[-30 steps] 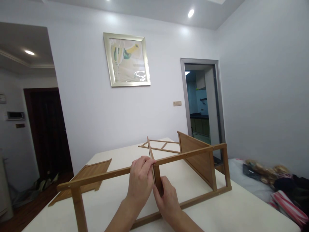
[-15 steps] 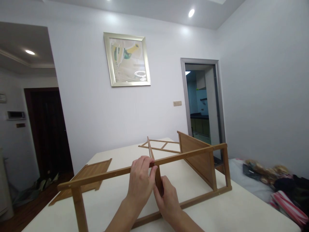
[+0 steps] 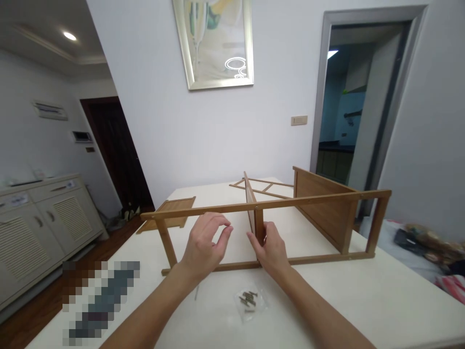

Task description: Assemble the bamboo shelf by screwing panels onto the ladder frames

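Note:
A wooden shelf frame stands on its side on the white table, with its upper rail (image 3: 203,211) running across in front of me. My right hand (image 3: 271,247) grips the end of the middle shelf panel (image 3: 259,228), thumb on one side and fingers on the other. My left hand (image 3: 207,242) is below the rail, left of that panel and apart from it. Its thumb and forefinger meet in a pinch; anything between the tips is too small to make out. Nearer to me lie a clear bag of screws (image 3: 249,299) and a thin metal rod (image 3: 196,292).
Another slatted panel (image 3: 170,213) lies at the table's far left. A larger end panel (image 3: 323,208) stands within the frame on the right, and a ladder-like side piece (image 3: 267,188) lies behind. A pixelated patch covers something at the lower left.
My left hand has come off the rail joint, down and to the left. My right hand stays on the middle panel. The view has tipped downward, bringing the screw bag into sight.

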Tool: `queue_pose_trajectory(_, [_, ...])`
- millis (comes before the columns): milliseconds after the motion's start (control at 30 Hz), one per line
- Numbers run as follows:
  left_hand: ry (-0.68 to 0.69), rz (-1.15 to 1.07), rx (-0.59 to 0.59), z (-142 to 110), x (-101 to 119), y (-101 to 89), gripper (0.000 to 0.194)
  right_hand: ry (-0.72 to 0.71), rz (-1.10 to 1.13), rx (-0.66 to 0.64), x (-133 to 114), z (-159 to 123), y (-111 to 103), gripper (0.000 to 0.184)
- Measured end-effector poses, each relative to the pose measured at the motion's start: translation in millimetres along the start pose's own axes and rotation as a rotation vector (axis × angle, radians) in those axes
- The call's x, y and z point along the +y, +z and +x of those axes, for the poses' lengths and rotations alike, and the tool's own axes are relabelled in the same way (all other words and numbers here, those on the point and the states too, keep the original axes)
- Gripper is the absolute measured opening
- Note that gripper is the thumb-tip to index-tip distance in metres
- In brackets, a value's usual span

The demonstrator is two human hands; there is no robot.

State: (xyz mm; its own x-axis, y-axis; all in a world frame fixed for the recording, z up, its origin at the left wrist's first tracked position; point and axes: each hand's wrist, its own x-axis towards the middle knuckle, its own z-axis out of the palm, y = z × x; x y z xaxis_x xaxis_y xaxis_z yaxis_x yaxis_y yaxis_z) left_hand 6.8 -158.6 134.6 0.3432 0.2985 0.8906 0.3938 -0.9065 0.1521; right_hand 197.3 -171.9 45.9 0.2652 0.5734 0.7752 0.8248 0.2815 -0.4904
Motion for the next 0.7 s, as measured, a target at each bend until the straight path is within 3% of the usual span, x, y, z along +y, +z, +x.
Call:
queue_pose_trajectory(133, [-0.376,0.118,-0.290,-44,-16,-27.5,0.018,-0.023,0.012,0.067,-9,4,-10,0.030])
queue_pose_trajectory(233, [-0.629,0.238,-0.621,-80,-32,-35.2,0.023,-0.063,-0.002,0.172,-15,-2,-26,0.029])
queue_pose_trajectory(300, [-0.725,0.277,-0.758,-100,-42,-35.3,0.020,-0.063,-0.032,0.250,-14,-17,-38,0.028])
queue_pose_trajectory(400, [-0.790,0.285,-0.810,-120,-52,-31.4,0.019,0.046,-0.103,0.286,-4,-52,-56,0.027])
queue_pose_trajectory(467, [-0.787,0.272,-0.827,-125,-57,-27.9,0.016,0.131,-0.141,0.184,4,-77,-64,0.022])
queue_pose_trajectory(533, [-0.762,0.271,-0.845,-127,-61,-24.4,0.016,0.123,-0.157,0.038,11,-94,-69,0.018])
queue_pose_trajectory(700, [-0.676,0.291,-0.847,-134,-69,-17.8,0.024,0.051,-0.211,-0.148,18,-105,-70,0.010])
